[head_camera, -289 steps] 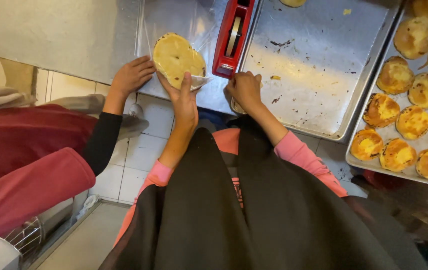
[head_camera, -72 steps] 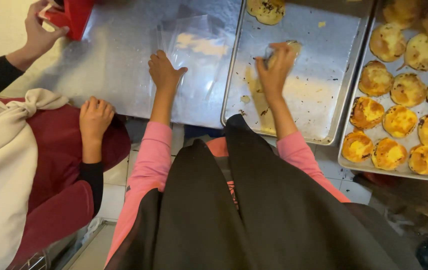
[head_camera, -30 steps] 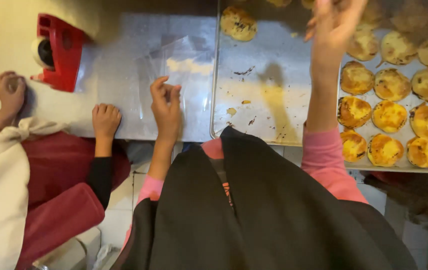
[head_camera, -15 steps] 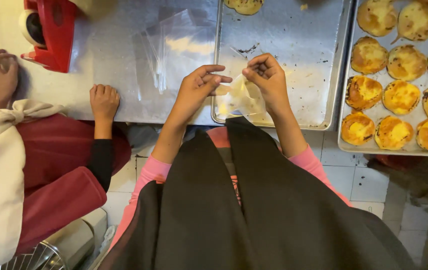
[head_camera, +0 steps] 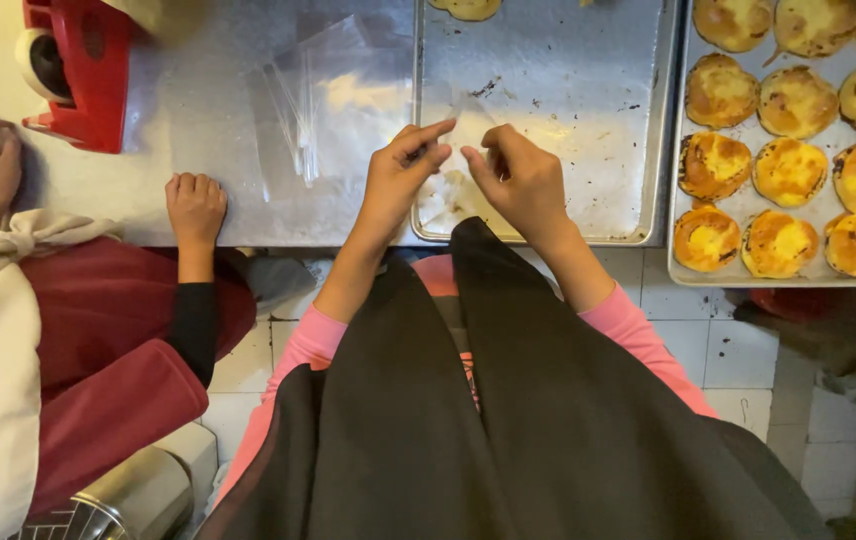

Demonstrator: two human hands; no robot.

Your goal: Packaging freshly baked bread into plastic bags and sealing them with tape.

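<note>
Both hands pinching a clear plastic bag over the empty baking tray.

The left hand (head_camera: pixel 398 180) and right hand (head_camera: pixel 518 180) are gripping the clear bag (head_camera: pixel 453 190) between them, above the tray (head_camera: pixel 548 60); baked buns (head_camera: pixel 788 170) are sitting at three o'clock, a red tape dispenser (head_camera: pixel 83 70) at ten.

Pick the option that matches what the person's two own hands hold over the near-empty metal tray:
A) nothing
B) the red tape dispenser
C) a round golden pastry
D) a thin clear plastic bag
D: the left hand and right hand pinch a thin clear plastic bag between them above the near-empty metal tray; the round golden pastries sit untouched on the neighbouring tray.
</note>
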